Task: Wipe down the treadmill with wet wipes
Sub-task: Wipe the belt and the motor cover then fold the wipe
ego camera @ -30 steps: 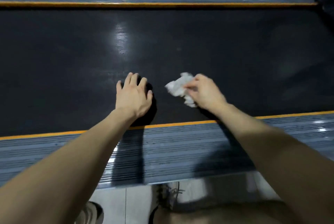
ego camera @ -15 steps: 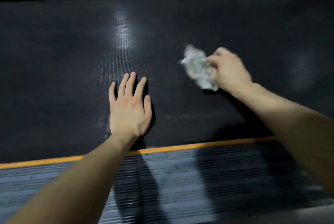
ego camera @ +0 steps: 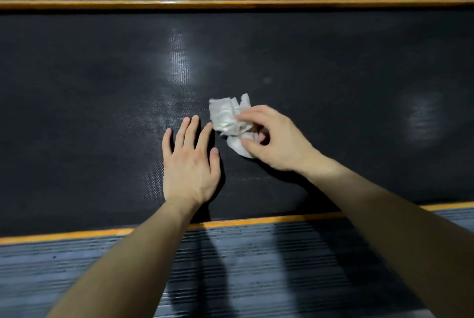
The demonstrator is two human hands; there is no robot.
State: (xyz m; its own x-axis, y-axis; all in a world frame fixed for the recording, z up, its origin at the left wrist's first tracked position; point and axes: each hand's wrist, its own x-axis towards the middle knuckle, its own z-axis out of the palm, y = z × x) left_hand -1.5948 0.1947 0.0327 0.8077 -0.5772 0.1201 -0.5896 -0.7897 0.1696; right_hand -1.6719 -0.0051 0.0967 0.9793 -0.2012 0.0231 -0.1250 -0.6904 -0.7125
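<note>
Pinching crumpled wipe (ego camera: 229, 119), right hand (ego camera: 275, 138); left hand (ego camera: 191, 163) flat on belt (ego camera: 89, 92).

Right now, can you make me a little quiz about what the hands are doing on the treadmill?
1. Pick one: what does the right hand hold?
A) a sponge
B) a crumpled wet wipe
C) a spray bottle
2. True or false: the left hand lies flat on the black belt with its fingers straight.
3. Fill the gap: the stripes along both edges of the belt are ____ in colour.

Key: 1 B. 2 True. 3 Orange.
</note>
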